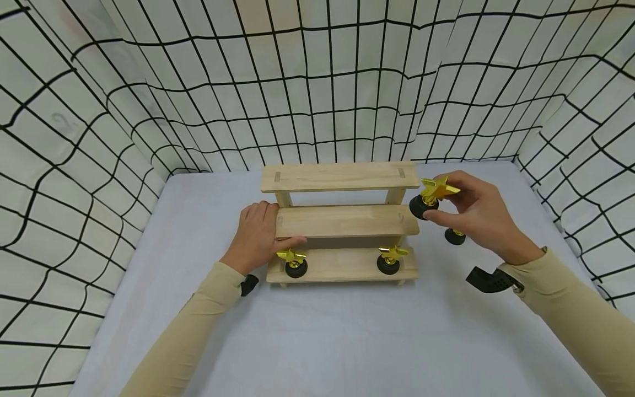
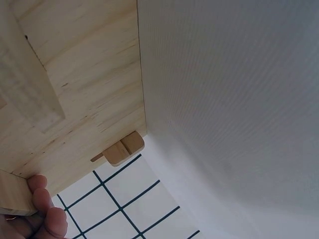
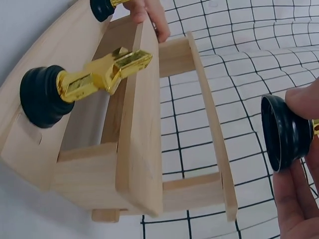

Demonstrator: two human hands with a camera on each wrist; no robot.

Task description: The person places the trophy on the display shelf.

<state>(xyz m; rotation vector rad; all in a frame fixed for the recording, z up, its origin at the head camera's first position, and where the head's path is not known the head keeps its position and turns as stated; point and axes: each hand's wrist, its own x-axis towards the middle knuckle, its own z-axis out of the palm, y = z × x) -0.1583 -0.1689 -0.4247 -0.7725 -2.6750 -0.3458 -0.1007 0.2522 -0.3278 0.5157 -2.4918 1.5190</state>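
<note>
A three-tier wooden shelf [image 1: 347,220] stands in the middle of the table. My left hand [image 1: 256,234] grips the left end of its middle tier, thumb along the front edge; in the left wrist view, fingertips [image 2: 50,219] curl round the wood. Off the shelf's right side, my right hand [image 1: 481,212] pinches a gold star trophy [image 1: 432,196], raised and tilted; its hollow black base [image 3: 286,132] shows in the right wrist view. On the lowest tier stand two matching trophies, one left [image 1: 295,266] and one right [image 1: 388,263]. The upper two tiers carry nothing.
Another trophy [image 1: 455,236] is on the white tabletop [image 1: 317,336], partly hidden below my right hand. Black-gridded white cloth [image 1: 327,82] rises behind the table and along both sides. Each wrist carries a black device [image 1: 491,280].
</note>
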